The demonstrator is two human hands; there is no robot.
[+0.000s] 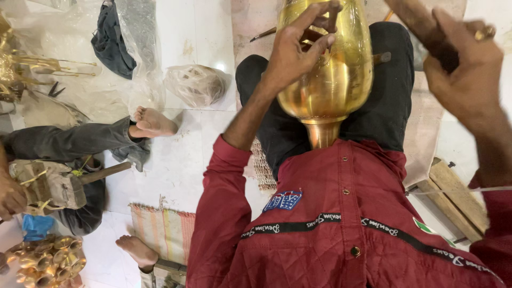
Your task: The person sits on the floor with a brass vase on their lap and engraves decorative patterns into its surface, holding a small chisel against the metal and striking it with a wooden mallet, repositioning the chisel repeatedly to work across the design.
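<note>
A large shiny brass vessel (333,69) rests on my lap, its narrow neck pointing toward my red jacket. My left hand (298,45) grips the vessel's upper side, fingers curled over its rim. My right hand (464,64) is raised at the upper right, shut on a dark wooden handle (421,26) of a tool whose head is out of view. The right hand is apart from the vessel.
Another person sits at left with bare feet (152,122) on the white tile floor, a hand (10,194) holding a wooden-handled tool (101,173). Small brass cups (48,261) lie lower left. A plastic bag (194,85), dark cloth (112,42), wooden planks (453,197) and striped mat (162,229) surround me.
</note>
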